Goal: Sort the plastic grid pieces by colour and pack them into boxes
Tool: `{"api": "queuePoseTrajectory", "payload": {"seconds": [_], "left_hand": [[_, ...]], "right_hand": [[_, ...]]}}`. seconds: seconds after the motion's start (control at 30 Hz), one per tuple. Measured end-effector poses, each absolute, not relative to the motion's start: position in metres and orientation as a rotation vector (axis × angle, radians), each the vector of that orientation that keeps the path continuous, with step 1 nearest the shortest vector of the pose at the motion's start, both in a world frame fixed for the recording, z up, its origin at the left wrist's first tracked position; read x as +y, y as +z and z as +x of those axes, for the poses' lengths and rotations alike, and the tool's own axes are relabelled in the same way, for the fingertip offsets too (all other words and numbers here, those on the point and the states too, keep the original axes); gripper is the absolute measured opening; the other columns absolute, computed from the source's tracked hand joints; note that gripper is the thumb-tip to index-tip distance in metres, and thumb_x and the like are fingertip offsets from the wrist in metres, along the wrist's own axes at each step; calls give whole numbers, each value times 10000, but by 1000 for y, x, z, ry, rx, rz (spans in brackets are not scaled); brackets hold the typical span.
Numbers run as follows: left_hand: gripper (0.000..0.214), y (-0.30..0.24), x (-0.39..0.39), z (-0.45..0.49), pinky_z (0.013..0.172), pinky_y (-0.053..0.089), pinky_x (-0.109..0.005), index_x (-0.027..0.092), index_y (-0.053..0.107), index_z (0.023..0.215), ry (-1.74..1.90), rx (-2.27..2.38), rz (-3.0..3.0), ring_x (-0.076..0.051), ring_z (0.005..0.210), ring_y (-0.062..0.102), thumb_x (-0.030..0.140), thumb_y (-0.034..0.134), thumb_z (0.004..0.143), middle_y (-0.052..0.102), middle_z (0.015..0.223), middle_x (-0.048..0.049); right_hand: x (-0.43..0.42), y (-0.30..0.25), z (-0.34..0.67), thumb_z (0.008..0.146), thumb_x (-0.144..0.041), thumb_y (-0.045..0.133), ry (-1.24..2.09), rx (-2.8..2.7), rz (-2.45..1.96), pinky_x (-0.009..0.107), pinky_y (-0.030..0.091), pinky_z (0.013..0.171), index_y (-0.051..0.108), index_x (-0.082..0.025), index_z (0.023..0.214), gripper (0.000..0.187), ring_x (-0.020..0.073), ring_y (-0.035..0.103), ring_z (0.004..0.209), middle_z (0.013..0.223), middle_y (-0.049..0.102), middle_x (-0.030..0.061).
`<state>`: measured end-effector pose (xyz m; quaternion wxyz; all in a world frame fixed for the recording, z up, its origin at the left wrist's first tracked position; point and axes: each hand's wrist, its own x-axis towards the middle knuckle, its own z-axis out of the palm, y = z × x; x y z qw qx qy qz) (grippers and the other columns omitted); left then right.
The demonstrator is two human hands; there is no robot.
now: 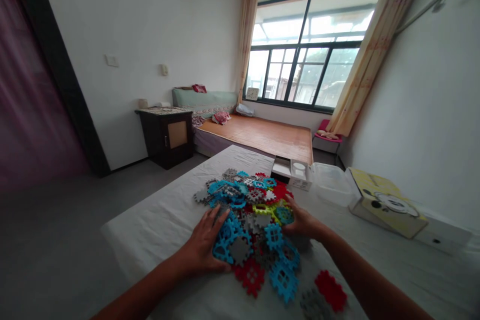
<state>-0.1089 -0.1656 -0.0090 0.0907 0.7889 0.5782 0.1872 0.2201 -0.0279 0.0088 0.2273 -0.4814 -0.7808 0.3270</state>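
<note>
A heap of flat, notched plastic building pieces [258, 220] in blue, grey, red and yellow-green lies on the white-covered table. My left hand [205, 242] rests against the heap's left side, fingers spread beside a blue piece [228, 230] and a grey square piece [240, 250]. On the opposite side, my right hand [302, 221] touches the edge near a yellow-green piece [279, 210], its thumb and fingers apart. Neither hand is closed around a piece. Nearer to me lie a blue window-shaped piece [284, 280], a loose red piece [330, 290] and a grey piece [315, 305].
Behind the heap stands a small open box [290, 172]. A clear plastic container [332, 182] and a yellow cartoon box [386, 202] sit to the right on the white table cover [157, 225]. Beyond are a bed [262, 132] and a dark cabinet [165, 135].
</note>
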Motion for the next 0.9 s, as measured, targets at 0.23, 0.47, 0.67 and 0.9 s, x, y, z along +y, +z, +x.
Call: {"api": "queuePoseTrajectory", "payload": {"seconds": [0.23,0.47,0.67,0.9], "left_hand": [[1208,-9,-157,-92,1071,189,-585,237,107,1468,563,1730,2284,-425,1368,53,651,723,514,89,1522,-162],[1239,-9,-154,-92,1078,195,-578,182,66,1471,676,1683,2235,-410,1370,91,591,754,525,91,1513,-205],[1134,-23,-157,-102,1081,223,-563,146,75,1468,702,1768,2124,-403,1367,118,528,723,619,126,1506,-217],[703,11,-178,-126,1034,375,-443,241,493,1266,657,1718,2152,-317,1243,417,466,729,642,457,1349,-115]], "right_hand": [[-31,20,162,652,-312,645,1465,-1677,-1233,285,489,502,416,-254,1254,647,180,637,626,888,663,37],[-20,70,116,589,-355,791,1649,-1574,-962,315,548,615,450,-237,1253,755,211,656,792,1001,646,76],[1,102,83,630,-400,771,1749,-1706,-801,371,542,829,410,-220,1314,794,219,609,1014,1241,538,115],[71,113,76,814,-556,496,963,-2336,-1039,414,476,881,620,-219,1097,457,247,582,1019,1063,661,69]]}}
